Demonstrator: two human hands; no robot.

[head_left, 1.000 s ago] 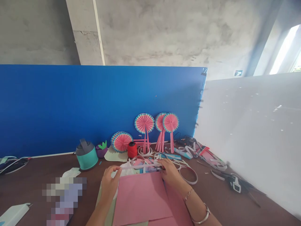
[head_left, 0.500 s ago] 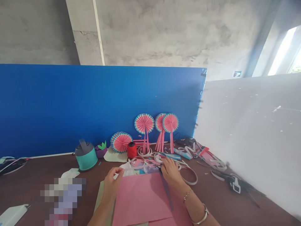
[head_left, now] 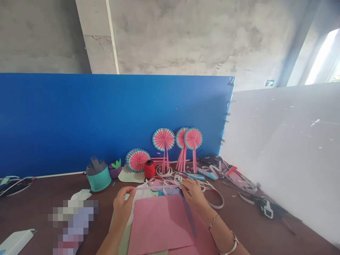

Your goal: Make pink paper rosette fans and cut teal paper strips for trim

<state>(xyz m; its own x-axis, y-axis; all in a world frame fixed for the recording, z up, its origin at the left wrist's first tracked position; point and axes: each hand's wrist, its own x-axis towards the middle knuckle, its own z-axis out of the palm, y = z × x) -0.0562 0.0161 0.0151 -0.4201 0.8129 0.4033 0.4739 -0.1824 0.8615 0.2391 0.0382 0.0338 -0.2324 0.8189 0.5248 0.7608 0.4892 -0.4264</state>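
My left hand and my right hand each pinch one end of a thin pale paper strip, stretched level between them. Under both hands lies a stack of pink paper sheets on the brown table. A dark narrow strip lies slanted on the pink sheets just below my right hand. My right wrist wears two bracelets.
Pink-and-teal paper fans lean on the blue board behind. Near them stand a red thread spool, a teal-and-grey container and tape rolls. A white wall panel closes the right side; tools and cables lie beside it.
My left hand has shifted slightly left and the strip has been pulled taut again. My right hand has stayed at the top right edge of the pink sheets.
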